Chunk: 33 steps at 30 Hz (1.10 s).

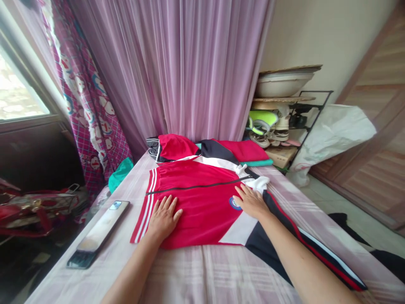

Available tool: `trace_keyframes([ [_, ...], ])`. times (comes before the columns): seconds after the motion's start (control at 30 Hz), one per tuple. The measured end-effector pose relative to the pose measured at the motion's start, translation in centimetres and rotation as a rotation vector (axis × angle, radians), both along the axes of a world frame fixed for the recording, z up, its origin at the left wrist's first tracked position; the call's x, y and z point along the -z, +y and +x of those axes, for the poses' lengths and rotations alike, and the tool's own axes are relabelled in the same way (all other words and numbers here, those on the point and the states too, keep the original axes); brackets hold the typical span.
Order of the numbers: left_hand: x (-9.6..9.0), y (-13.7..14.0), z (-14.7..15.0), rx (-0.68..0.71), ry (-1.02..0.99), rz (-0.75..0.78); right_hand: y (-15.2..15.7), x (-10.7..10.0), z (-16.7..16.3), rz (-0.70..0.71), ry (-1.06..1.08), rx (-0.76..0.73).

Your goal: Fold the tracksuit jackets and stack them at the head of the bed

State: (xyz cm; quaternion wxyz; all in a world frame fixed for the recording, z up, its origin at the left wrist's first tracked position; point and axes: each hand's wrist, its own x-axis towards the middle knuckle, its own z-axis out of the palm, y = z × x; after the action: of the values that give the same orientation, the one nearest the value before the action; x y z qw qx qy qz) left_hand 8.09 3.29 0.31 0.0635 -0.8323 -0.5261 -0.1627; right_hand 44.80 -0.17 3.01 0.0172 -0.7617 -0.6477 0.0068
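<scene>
A red zip-up jacket [199, 207] with white and black panels lies spread flat, its striped hem to the left and its collar to the right. My left hand [164, 215] rests flat on the red front near the hem, fingers spread. Close to the collar, my right hand [251, 201] lies on the upper front beside a round blue badge [234, 203], its fingers apart. The dark zip runs across the jacket beyond both hands. One black sleeve [329, 249] with red and white stripes stretches toward the near right, partly behind my right forearm.
Folded red and teal clothing [247, 152] lies at the table's far end. Two stacked phones [101, 232] rest at the left edge of the checked cloth [202, 278]. A shoe rack [281, 126] and a white sack [335, 135] stand at right; purple curtains [196, 67] hang behind.
</scene>
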Motion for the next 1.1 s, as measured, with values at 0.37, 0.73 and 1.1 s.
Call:
trace_keyframes([
  [0.37, -1.4, 1.1, -5.0, -0.272, -0.022, -0.079, 0.1, 0.3, 0.1, 0.002, -0.029, 0.012],
  [0.73, -3.7, -0.9, -1.4, -0.25, 0.063, -0.227, 1.8, -2.6, -8.4, 0.092, 0.106, -0.066],
  [1.1, -3.0, -0.6, -1.8, -0.219, 0.055, -0.207, 1.4, -0.9, -4.9, -0.109, 0.092, -0.118],
])
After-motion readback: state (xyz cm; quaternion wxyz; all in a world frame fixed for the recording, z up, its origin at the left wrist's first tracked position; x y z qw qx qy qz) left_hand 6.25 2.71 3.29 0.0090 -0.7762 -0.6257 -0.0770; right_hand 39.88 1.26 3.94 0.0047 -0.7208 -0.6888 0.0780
